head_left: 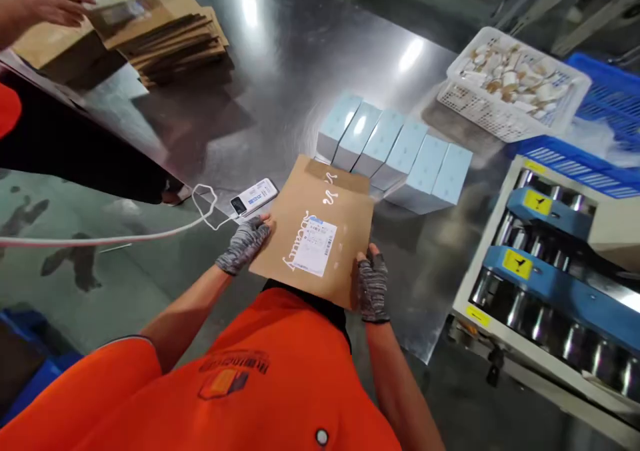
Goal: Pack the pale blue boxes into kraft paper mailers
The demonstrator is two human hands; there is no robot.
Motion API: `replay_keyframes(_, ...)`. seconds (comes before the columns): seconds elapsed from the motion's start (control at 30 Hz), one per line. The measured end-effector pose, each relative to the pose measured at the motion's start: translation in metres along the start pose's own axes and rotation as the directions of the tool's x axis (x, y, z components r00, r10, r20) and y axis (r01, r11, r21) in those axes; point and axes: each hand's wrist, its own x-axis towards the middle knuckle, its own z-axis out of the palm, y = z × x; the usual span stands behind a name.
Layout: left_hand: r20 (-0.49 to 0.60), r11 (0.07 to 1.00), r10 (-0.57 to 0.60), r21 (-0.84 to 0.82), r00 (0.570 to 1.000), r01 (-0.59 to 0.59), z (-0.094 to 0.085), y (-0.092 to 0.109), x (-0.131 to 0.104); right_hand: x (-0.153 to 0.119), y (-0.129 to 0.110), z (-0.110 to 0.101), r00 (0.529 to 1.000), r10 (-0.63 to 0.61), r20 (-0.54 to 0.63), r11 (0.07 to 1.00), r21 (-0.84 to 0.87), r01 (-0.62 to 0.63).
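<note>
Firmly, both gloved hands (pixel 244 243) (pixel 373 284) grip a flat kraft-paper envelope (pixel 315 231) by its edges.

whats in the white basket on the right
The white basket holds a heap of small white and tan pieces, too small to identify. Whatever lies under the top layer is covered. It rests partly on a blue crate.

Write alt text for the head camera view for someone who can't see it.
Two gloved hands, left hand and right hand, hold a brown envelope with a white label by its side edges, above a metal table. Behind it sits a row of pale blue boxes; another person's hand touches a stack of envelopes.
</note>
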Motion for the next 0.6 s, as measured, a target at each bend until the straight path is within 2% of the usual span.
replay_keyframes(0.13, 0.033, 0.975, 0.005, -0.222, 0.999, 0.002, 0.007, 0.022, -0.028, -0.025, -0.034, -0.033, 0.995, -0.014, -0.103, 0.992, 0.119, 0.026)
replay_keyframes(0.27, 0.032, 0.965, -0.004, -0.261, 0.999, 0.012, 0.024, 0.041, -0.049, -0.035, -0.055, -0.071, 0.991, -0.025, -0.129, 0.986, 0.158, 0.046)
replay_keyframes(0.43, -0.016, 0.96, 0.045, -0.278, 0.999, -0.047, 0.064, 0.057, -0.071, -0.023, -0.051, -0.118, 0.989, -0.032, -0.144, 0.992, 0.117, 0.049)
replay_keyframes(0.6, 0.019, 0.94, 0.065, -0.336, 0.998, -0.054, 0.114, 0.076, -0.088, -0.006, -0.034, -0.149, 0.981, -0.025, -0.19, 0.982, 0.179, 0.06)
